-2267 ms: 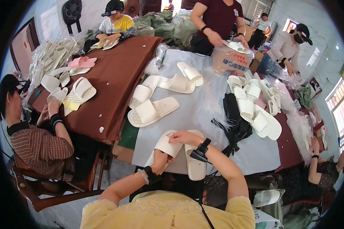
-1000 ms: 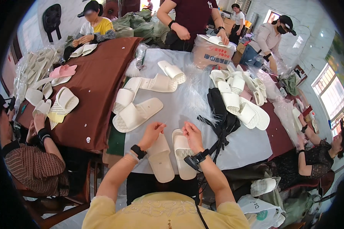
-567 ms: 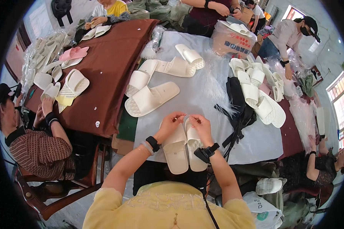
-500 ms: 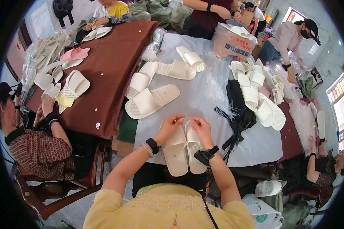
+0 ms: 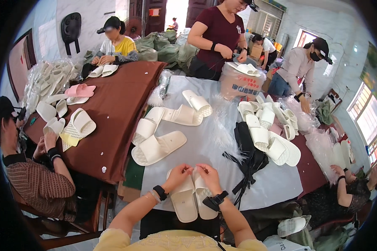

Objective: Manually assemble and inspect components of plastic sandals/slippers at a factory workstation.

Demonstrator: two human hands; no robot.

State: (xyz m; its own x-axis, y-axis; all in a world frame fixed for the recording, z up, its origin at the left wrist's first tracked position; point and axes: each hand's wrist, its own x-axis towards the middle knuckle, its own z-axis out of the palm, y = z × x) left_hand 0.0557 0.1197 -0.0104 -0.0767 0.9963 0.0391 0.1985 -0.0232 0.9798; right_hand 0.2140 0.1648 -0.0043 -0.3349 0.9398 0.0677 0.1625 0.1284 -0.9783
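1. Pair of white slippers (image 5: pixel 192 196): side by side on the grey table (image 5: pixel 276 184), at the near edge.
2. Left hand (image 5: pixel 178 174), right hand (image 5: pixel 208 175): fingertips pinching at the slippers' far ends; best kept aligned, soles level.
3. Beyond: loose white slippers (image 5: pixel 157 147), black straps (image 5: pixel 249 161).

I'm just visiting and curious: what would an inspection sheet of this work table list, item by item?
Surface: long table under a pale grey cover; beside it on the left, a table under a brown cloth.
Job's things: pair of white foam slippers lying side by side at the near edge.
Clutter: loose white slippers, a heap of white slippers, a bundle of black straps, clear plastic bags.
Hands: left hand and right hand both pinch at the far end of the pair.
Cables: nothing seen.
Surroundings: other people sit and stand around both tables handling slippers; a lidded plastic bucket stands at the far end.
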